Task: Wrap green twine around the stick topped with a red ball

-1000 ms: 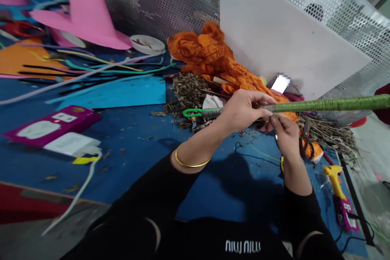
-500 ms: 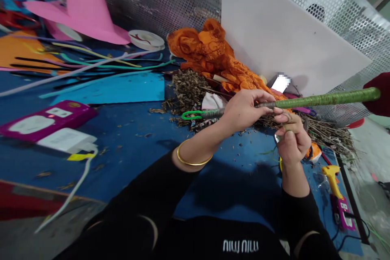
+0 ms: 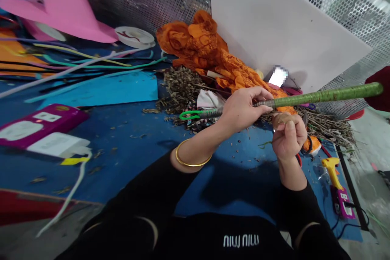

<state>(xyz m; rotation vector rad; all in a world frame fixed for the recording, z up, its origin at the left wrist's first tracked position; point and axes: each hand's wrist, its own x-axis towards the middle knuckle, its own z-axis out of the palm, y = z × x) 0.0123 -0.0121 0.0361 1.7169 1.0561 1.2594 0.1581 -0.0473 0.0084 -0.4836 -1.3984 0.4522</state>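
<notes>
A long stick (image 3: 323,94) wrapped in green, with a grey-brown wrapped stretch nearer me, lies across the view above the table. My left hand (image 3: 243,107) is closed around its grey-brown part, thumb and fingers pinching it near where the green begins. Past that hand, a bright green loop (image 3: 189,115) sticks out of the stick's left end. Just below the stick, my right hand (image 3: 288,134) is held with curled fingers and the thumb pressed on them. What lies inside that hand is hidden. A dark red fabric-like thing (image 3: 379,89) meets the stick's right end.
Dried plant stems (image 3: 332,130) and crumpled orange cloth (image 3: 195,40) lie behind my hands. A yellow glue gun (image 3: 332,170) stands at the right edge. To the left are a purple power strip (image 3: 45,124), a blue sheet (image 3: 122,89) and a pink hat-shaped piece (image 3: 67,8).
My right hand has come down and away from the stick, its fingers curling in. My left hand keeps its grip. The view has shifted slightly right.
</notes>
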